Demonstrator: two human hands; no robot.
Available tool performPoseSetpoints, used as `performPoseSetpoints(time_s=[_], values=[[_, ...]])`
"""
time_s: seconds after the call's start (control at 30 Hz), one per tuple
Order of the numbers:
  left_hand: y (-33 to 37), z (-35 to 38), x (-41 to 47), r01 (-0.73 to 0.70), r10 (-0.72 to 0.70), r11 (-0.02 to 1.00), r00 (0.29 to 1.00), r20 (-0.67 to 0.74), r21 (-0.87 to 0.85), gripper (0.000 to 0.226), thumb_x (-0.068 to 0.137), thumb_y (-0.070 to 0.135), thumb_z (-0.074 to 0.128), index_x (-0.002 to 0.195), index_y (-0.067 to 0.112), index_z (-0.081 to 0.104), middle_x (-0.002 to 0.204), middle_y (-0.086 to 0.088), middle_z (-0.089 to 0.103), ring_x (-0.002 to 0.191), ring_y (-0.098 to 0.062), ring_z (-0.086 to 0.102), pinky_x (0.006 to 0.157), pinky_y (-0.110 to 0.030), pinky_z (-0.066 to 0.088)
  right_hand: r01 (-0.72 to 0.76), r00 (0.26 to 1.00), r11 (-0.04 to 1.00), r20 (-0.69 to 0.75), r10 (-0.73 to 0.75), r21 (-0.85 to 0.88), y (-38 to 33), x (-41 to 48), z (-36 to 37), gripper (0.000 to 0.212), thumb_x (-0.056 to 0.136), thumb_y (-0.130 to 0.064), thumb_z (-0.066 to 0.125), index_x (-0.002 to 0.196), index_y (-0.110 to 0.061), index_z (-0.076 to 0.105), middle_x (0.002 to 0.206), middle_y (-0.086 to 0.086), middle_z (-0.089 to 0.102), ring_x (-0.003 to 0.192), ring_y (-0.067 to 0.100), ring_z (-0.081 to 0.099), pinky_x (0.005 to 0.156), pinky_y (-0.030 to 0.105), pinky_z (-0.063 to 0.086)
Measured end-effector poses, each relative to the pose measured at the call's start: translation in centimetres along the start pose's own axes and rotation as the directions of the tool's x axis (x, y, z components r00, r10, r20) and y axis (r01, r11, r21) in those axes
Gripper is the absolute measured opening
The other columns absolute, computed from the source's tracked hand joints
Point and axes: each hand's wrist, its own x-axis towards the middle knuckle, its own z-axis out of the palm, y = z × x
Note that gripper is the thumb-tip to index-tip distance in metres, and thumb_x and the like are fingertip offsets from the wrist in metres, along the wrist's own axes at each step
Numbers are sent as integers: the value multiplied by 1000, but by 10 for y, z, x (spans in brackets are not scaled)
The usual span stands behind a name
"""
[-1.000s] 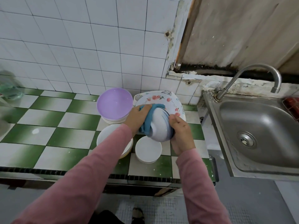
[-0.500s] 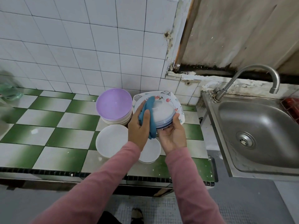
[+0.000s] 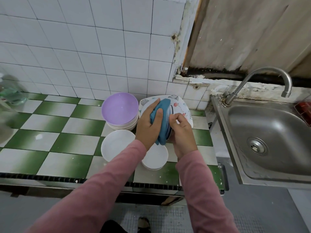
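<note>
On the green-and-white checked tile tabletop (image 3: pixel 55 137), a lilac plastic bowl (image 3: pixel 119 111) tops a stack of white bowls at the far side, with a stack of white round plates (image 3: pixel 116 143) just nearer. The left hand (image 3: pixel 148 126) has its grip curled round a blue cleaning cloth (image 3: pixel 162 106), pressing it onto a white ceramic bowl with a dark rim line (image 3: pixel 167 120); the bowl is held in the air, above a small stack of white dishes (image 3: pixel 156 158) and in front of a floral square plate (image 3: pixel 181 106). The right hand (image 3: pixel 182 133) pinches the bowl's rim from the right; a steel sink (image 3: pixel 269 140) lies well to the right. The step in hand looks like wiping the bowl; next, the right grip probably has to turn it so the cloth meets unwiped surface.
</note>
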Motion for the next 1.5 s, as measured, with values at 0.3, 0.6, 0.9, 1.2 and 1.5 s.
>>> performPoseSetpoints(time_s=[0.3, 0.6, 0.9, 1.2, 1.5], values=[[0, -7, 5, 172, -170, 985, 977, 129, -3, 34, 98, 35, 56, 128, 21, 64, 126, 5, 66, 117, -11, 60, 105, -33, 47, 101, 988, 948, 142, -60, -301, -7, 4, -25, 25, 103, -9, 50, 81, -12, 62, 73, -4, 63, 68, 4, 56, 66, 18, 46], [-12, -7, 1, 407, -381, 866, 913, 143, -292, 38, 97, 41, 54, 128, 21, 65, 122, -3, 69, 111, -20, 64, 82, -30, 52, -154, 966, 811, -88, 244, 565, 18, 6, -29, 30, 105, -26, 43, 115, -9, 65, 106, 8, 74, 99, 24, 68, 88, 43, 54], [-7, -6, 5, 551, -603, 701, 797, 37, -452, 51, 78, 44, 72, 119, 14, 69, 101, -10, 74, 88, -23, 69, 63, -29, 55, -147, 940, 838, -191, 285, 525, 38, 14, -19, 39, 96, -23, 58, 131, -6, 61, 129, 15, 66, 119, 31, 62, 104, 51, 49], [12, 1, 16, 454, -561, 756, 820, -110, -472, 25, 92, 15, 66, 116, 12, 67, 98, -7, 71, 86, -21, 67, 77, -33, 57, -57, 988, 980, -127, 83, 191, 48, 6, -17, 90, 71, -70, 73, 142, -21, 49, 142, 7, 57, 129, 26, 56, 107, 50, 47], [29, 4, 13, 521, -623, 689, 781, -46, -504, 18, 93, 20, 64, 109, 11, 67, 90, -9, 69, 78, -24, 66, 57, -30, 56, 231, 973, 972, 30, -230, -51, 59, 8, -31, 82, 62, -45, 83, 134, -45, 43, 149, -3, 43, 137, 19, 45, 111, 47, 44]])
